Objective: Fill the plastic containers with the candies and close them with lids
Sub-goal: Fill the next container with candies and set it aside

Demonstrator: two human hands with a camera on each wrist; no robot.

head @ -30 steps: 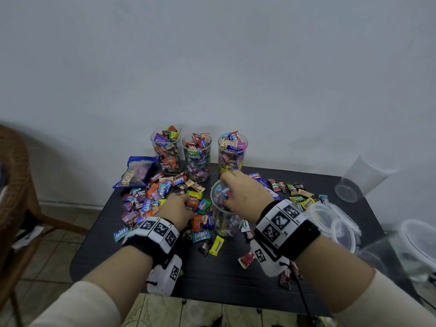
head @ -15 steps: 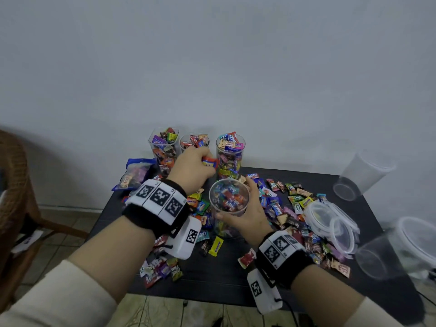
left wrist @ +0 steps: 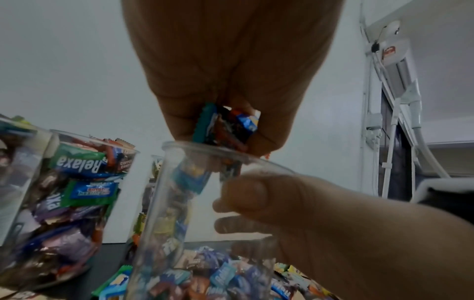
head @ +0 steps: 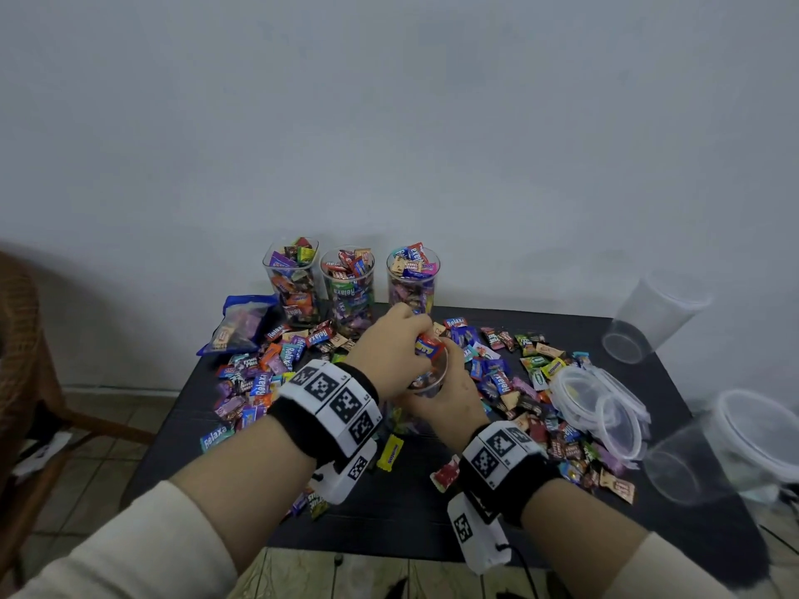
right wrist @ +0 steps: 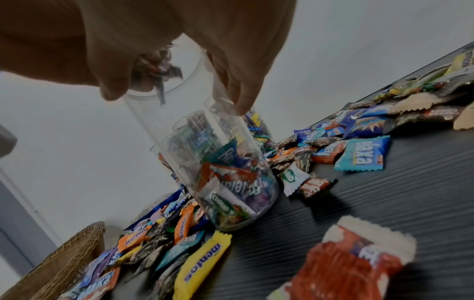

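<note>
Step in hand — filling. Left hand (head: 391,345) clutches a bunch of candies (left wrist: 223,126) right at the mouth of the clear container (right wrist: 205,154), which the right hand (head: 449,393) grips, standing mid-table toward the near edge. Next move, likely: loosen the fingers so the wrappers drop inside. Against half a second ago, the left hand has come from the far jars to the rim.

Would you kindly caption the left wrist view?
Left hand drops wrapped candies into clear plastic container held by right hand.
</note>
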